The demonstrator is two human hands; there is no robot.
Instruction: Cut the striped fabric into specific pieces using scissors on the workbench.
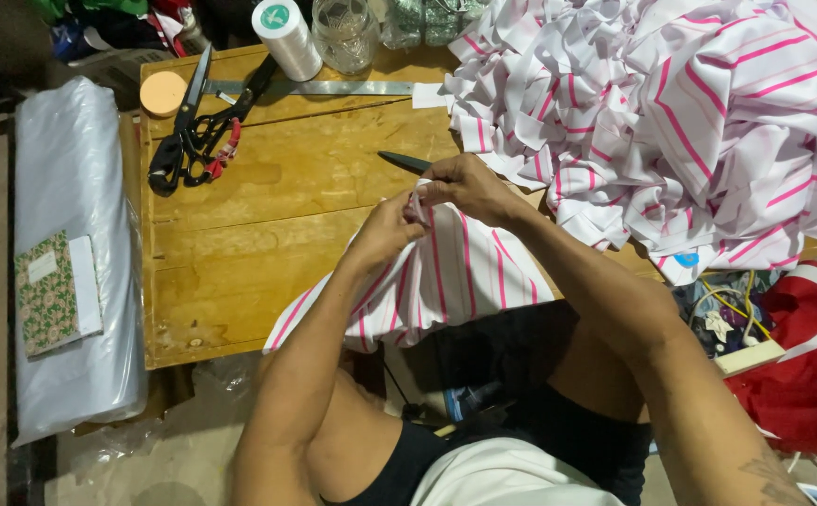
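At the near edge of the low, worn wooden table (pixel 268 234), we see both hands meeting over a piece of white cloth with pink stripes (pixel 446 276), which drapes from the tabletop down toward the lap. The left hand (pixel 385 230) is pinched shut on a small bunched fold at the cloth's upper edge, and the right hand (pixel 469 187) is closed on the same fold, also gripping a dark pointed blade (pixel 404 162) whose tip juts left past the knuckles. Whether that blade belongs to small snips or a knife we cannot tell, since the handle is hidden inside the hand.

We judge the main risk to be that blade: its point lies close to the left hand's fingers, and a slip could nick skin or cut the cloth itself. The cloth hangs half off the table, so loosening the pinch could let it slide down. Just beside the right forearm, the big heap of matching striped pieces (pixel 671 122) leans over the edge and could spill onto the work. The large black-handled shears (pixel 197 126) and the white thread cone (pixel 286 37) sit well apart, out of harm's way.
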